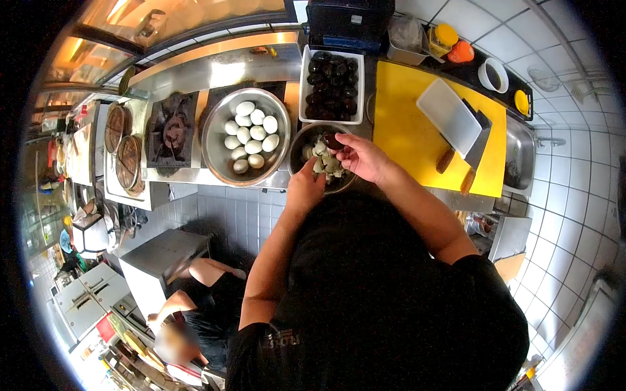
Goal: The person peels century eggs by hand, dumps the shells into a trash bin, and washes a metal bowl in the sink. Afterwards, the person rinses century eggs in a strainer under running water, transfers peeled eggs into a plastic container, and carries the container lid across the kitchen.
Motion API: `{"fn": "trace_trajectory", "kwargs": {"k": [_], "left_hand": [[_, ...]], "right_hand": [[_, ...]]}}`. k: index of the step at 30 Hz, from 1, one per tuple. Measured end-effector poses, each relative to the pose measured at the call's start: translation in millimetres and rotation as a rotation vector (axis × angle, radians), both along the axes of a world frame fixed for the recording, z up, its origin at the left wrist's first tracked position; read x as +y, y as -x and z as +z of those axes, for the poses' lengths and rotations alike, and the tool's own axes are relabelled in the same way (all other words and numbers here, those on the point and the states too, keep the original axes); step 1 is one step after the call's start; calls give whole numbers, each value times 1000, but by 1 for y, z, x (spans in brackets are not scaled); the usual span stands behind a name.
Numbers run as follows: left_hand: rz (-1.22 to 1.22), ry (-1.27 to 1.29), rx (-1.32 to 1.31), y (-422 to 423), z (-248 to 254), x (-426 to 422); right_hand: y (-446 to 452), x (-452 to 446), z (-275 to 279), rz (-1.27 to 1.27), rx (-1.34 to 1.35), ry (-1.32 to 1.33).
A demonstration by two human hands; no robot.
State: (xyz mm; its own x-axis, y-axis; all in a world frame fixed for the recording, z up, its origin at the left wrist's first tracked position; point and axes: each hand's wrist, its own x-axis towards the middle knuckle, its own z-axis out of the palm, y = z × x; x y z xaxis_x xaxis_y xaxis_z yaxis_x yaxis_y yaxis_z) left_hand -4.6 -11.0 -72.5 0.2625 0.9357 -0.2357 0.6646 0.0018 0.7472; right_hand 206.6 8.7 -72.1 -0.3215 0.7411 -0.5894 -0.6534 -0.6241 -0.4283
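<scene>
head view: grasping dark oval item (333,141) with right hand (362,158), just inside far edge of bowl (297,144); with left hand (306,186) over near left edge, cannot tell its grip (close against pale pieces (331,167)). probably best held low, turned gently.

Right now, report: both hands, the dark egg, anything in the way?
Right hand holding dark egg over bowl. Left hand at bowl's near rim, grip unclear. Pale shell pieces heaped beneath; nothing seen blocking.

Pale lettering (282,341) stands on the black shirt (398,287) near its left sleeve (248,348), too small and blurred to read
</scene>
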Motion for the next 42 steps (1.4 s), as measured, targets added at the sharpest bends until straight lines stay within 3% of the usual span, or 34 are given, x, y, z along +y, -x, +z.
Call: {"fn": "trace_trajectory", "kwargs": {"k": [14,17,20,21,24,29,33,38,42], "left_hand": [[106,-44,-175,-4,23,-1],[131,-97,-164,4,29,2],[161,-210,-152,13,21,6],[173,-211,-137,17,21,8],[272,-234,-155,32,22,20],[475,-418,-20,85,12,53],[539,-301,49,102,18,62],[424,-381,24,79,25,45],[318,-393,-29,49,43,19]], "right_hand": [[-10,39,-7,-314,-322,-90],[2,24,11,-174,-454,-173],[9,8,2,120,-842,-529],[10,5,7,256,-1097,-687],[17,-2,23,452,-1414,-776],[18,-10,30,512,-1545,-869],[15,-14,30,528,-1614,-950],[18,-14,27,551,-1591,-945],[18,-15,16,523,-1604,-1193]]}}
